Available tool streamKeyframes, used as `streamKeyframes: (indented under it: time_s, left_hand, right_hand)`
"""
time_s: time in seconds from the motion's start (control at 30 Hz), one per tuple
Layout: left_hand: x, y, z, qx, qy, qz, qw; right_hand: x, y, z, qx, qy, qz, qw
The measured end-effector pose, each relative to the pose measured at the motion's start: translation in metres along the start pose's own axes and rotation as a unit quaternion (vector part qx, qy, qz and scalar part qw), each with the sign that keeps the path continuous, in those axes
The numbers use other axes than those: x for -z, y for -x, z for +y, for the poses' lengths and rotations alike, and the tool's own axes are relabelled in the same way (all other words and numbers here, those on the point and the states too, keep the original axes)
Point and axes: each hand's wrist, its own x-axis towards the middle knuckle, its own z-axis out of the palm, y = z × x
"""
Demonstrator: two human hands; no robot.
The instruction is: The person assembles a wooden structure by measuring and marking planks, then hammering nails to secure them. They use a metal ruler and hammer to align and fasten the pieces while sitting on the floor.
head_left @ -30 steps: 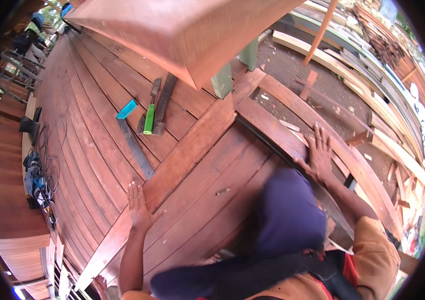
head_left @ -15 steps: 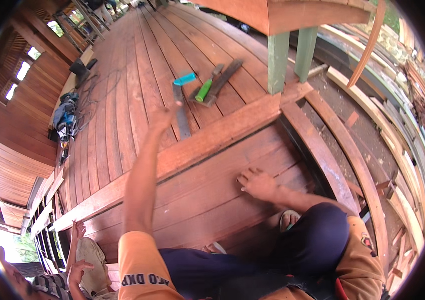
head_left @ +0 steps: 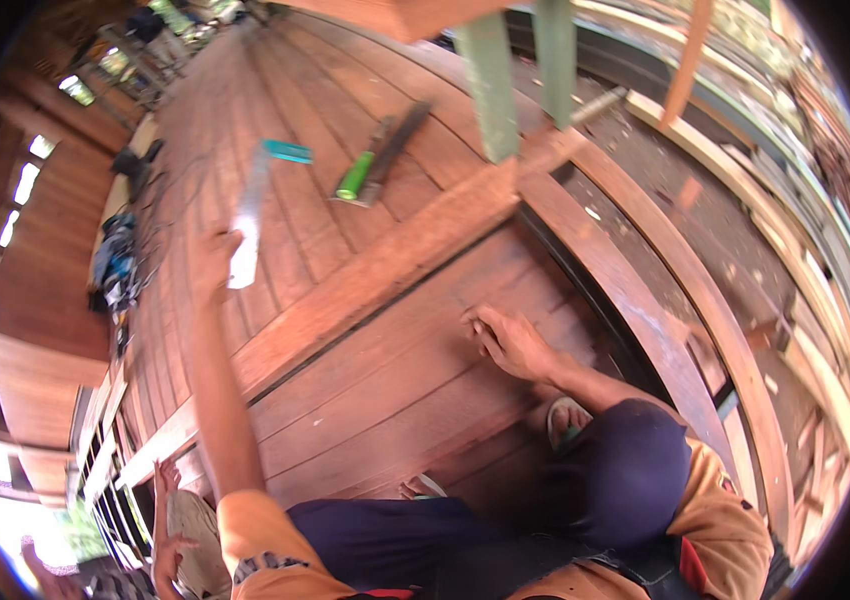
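A set square with a turquoise stock (head_left: 287, 151) and a shiny metal blade (head_left: 248, 225) is tilted over the deck boards. My left hand (head_left: 219, 262) is closed on the blade near its lower end, slightly blurred. To the right of the square, a green-handled tool (head_left: 355, 178) lies beside a long dark flat piece (head_left: 403, 138) on the deck. Over the lower boards (head_left: 385, 370), just in front of my bent knee, hovers my right hand (head_left: 510, 343). Its fingers are loosely bent and apart, with nothing visible in them.
A raised beam (head_left: 365, 275) edges the upper deck. Green posts (head_left: 490, 90) stand at the far right, beside open framing joists (head_left: 635, 280) and stacked timber. Power tools with cables (head_left: 117, 260) lie along the left wall. Another person's hands (head_left: 167, 540) show at lower left.
My left hand has moved left with the set square, taking it farther from the green-handled tool. My right hand's fingers are more bent. The whole view has shifted.
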Motion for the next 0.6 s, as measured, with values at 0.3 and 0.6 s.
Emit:
streamKeyframes:
  time_s: [0.3, 0.6]
  left_hand:
    - [0.096, 0.104, 0.102, -0.125, -0.012, -0.359, 0.925]
    - [-0.135, 0.125, 0.073, -0.353, -0.119, -0.625, 0.686]
  right_hand:
    - [0.044, -0.021, 0.005, -0.198, -0.431, -0.021, 0.880]
    - [0.001, 0.026, 0.001, -0.151, -0.412, -0.316, 0.841]
